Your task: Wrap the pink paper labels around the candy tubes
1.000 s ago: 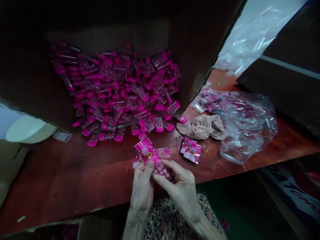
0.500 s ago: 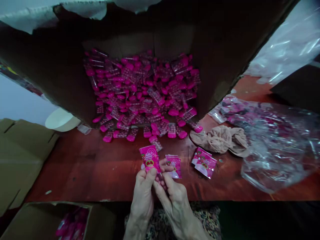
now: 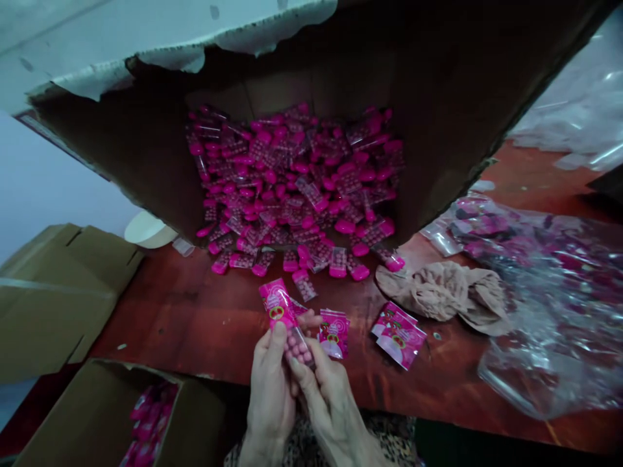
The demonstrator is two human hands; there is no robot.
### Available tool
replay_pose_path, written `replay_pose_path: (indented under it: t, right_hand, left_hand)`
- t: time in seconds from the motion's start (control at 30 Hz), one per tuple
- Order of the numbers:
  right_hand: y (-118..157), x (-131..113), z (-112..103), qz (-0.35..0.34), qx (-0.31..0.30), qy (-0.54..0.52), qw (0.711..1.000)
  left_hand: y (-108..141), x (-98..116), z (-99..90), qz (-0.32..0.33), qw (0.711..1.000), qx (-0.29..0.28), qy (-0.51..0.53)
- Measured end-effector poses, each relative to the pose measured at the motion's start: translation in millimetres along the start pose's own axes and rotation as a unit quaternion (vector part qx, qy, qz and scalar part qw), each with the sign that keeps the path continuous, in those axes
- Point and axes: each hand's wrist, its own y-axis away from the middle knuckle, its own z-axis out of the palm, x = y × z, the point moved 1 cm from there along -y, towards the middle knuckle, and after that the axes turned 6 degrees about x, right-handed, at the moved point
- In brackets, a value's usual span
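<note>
Near the table's front edge, my left hand point(image 3: 271, 383) pinches a pink printed packet point(image 3: 278, 305) between thumb and fingers. My right hand point(image 3: 326, 383) grips a small clear container of pink balls point(image 3: 298, 347), whose upper end meets the packet's lower part. Just behind the hands lies a single container point(image 3: 304, 285) on the red-brown table point(image 3: 195, 324). One small stack of pink packets point(image 3: 333, 332) is right beside my right fingers, and another group of packets point(image 3: 402, 337) lies further right.
A large open carton point(image 3: 438, 117) holds a heap of pink-capped containers point(image 3: 292, 181). To the right are a crumpled beige cloth point(image 3: 442, 288) and clear plastic bags point(image 3: 549, 337). A lower-left box point(image 3: 68, 415) contains pink packets point(image 3: 150, 418).
The view has shifted and tilted. The container of pink balls, mostly covered by my fingers before, now shows between my hands, and the packet leans further left.
</note>
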Motion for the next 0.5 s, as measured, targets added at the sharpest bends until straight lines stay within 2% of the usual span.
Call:
replay_pose_path:
  t: [0.07,0.13,0.3,0.4,0.5]
  right_hand:
    - [-1,-1,2,-0.029,0.036,0.029,0.999]
    - [-5,-2,4,-0.026,0.051,0.028,0.998]
    - [-10,5,16,0.046,0.005,-0.068,0.997]
    - [-7,8,23,0.102,0.008,-0.126,0.987]
    - [-7,10,29,0.141,0.014,-0.163,0.976]
  left_hand:
    - [2,-3,1.4,-0.005,1.0,0.005,0.018]
    - [3,-4,0.5,-0.01,0.999,0.0,0.033]
    - [-1,-2,-15.1,-0.036,0.999,0.0,0.021]
    - [-2,-4,-26.6,-0.066,0.998,0.002,0.001]
    - [-2,-3,-33.9,-0.08,0.997,-0.019,-0.004]
